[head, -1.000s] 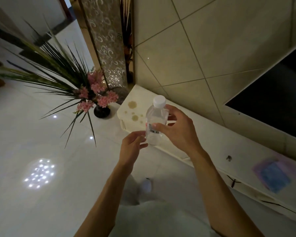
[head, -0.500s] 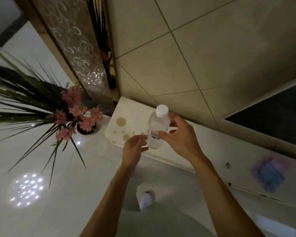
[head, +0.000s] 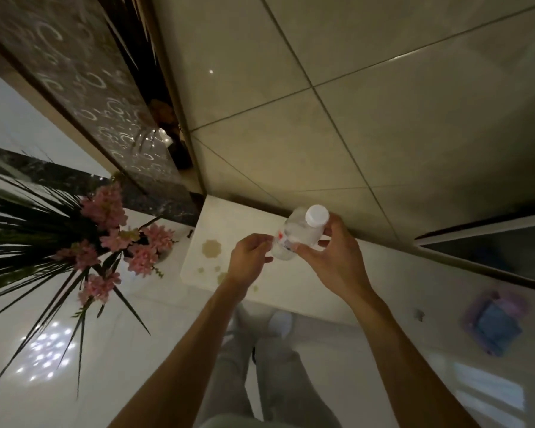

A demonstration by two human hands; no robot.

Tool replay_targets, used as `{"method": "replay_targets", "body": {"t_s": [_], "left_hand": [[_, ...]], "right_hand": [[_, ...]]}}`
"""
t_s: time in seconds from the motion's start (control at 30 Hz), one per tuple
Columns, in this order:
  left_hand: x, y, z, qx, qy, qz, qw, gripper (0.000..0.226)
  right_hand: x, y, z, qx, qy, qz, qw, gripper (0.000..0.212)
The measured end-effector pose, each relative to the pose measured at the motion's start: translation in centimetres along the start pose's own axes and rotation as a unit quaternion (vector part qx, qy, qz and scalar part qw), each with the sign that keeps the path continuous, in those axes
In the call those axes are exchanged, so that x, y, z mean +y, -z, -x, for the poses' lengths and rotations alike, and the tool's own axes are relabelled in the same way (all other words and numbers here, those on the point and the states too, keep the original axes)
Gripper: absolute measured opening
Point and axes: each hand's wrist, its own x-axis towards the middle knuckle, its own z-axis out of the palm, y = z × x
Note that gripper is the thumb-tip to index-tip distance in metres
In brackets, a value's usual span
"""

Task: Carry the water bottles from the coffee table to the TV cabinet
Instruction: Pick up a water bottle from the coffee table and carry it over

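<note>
A small clear water bottle (head: 301, 231) with a white cap is held in the air above the left end of the white TV cabinet (head: 254, 217). My right hand (head: 331, 261) grips its body from the right, thumb and fingers wrapped around it. My left hand (head: 249, 257) touches the bottle's lower end with its fingertips. The bottle tilts with its cap up and to the right. The cabinet top beneath it carries several brownish stains (head: 211, 248).
A potted plant with pink flowers and long dark leaves (head: 105, 242) stands on the floor left of the cabinet. The tiled wall (head: 352, 103) rises behind the cabinet, with the TV (head: 507, 251) at right. A blue-purple item (head: 494, 322) lies on the cabinet's right part.
I have stepped closer to the cabinet, so it and the plant fill more of the view. Both hands keep hold of the bottle, which has tilted more to the right.
</note>
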Motion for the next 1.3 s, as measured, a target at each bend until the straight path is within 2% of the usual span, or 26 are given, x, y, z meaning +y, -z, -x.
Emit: {"method": "replay_targets", "body": {"t_s": [0.13, 0.3, 0.47, 0.57, 0.7, 0.87, 1.1, 1.3], "left_hand": [[-1.8, -1.1, -3.1, -0.005, 0.044, 0.021, 0.999, 0.027], [-5.7, -3.5, -6.6, -0.027, 0.112, 0.130, 0.985, 0.025], [-10.1, -5.4, -11.2, 0.002, 0.186, 0.217, 0.958, 0.018], [-11.9, -6.2, -13.6, 0.022, 0.217, 0.247, 0.944, 0.026], [-12.8, -7.0, -15.6, 0.020, 0.209, 0.265, 0.941, 0.023], [-13.6, -8.0, -16.4, -0.012, 0.191, 0.269, 0.944, 0.019], [-13.4, -8.5, -15.6, -0.024, 0.187, 0.280, 0.941, 0.020], [-10.0, -8.2, -12.8, -0.017, 0.185, 0.254, 0.949, 0.018]], "right_hand": [[3.9, -1.8, -2.7, -0.012, -0.017, 0.017, 1.000, 0.074], [10.3, -5.6, -6.2, -0.012, -0.042, 0.040, 0.998, 0.070], [16.0, -9.5, -9.9, -0.012, -0.065, 0.053, 0.996, 0.068], [18.6, -11.1, -11.7, -0.006, -0.049, 0.053, 0.997, 0.068], [20.9, -12.8, -13.5, 0.002, -0.017, 0.067, 0.998, 0.067], [22.6, -13.7, -14.5, 0.014, -0.016, 0.051, 0.998, 0.064], [23.3, -13.2, -14.5, -0.018, -0.072, 0.056, 0.996, 0.069], [20.7, -10.5, -13.2, -0.035, -0.095, 0.043, 0.994, 0.067]]}}
